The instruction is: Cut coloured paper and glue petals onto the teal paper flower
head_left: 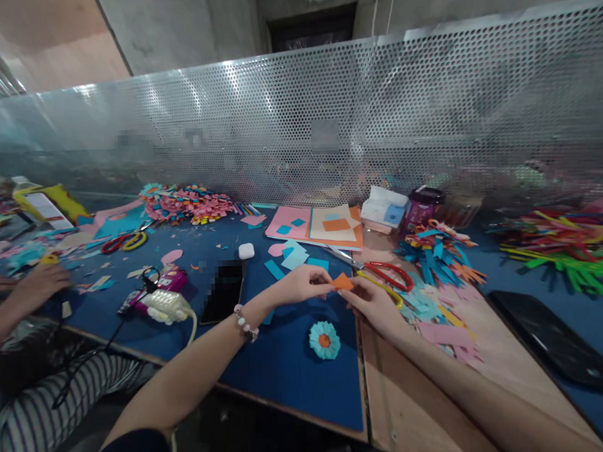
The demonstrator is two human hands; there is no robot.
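Pinching the small orange paper piece (pixel 342 282) between them, your left hand (pixel 303 283) and right hand (pixel 376 301) each close fingertips on one edge, holding it above the blue mat (pixel 286 365), just beyond the teal paper flower (pixel 324 339) and near the red-handled scissors (pixel 387 274).

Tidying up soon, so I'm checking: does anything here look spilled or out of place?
Paper scraps lie scattered loose over the table, beside the red scissors. Nothing looks damaged. Both hands, left hand and right hand, pinch an orange paper square.
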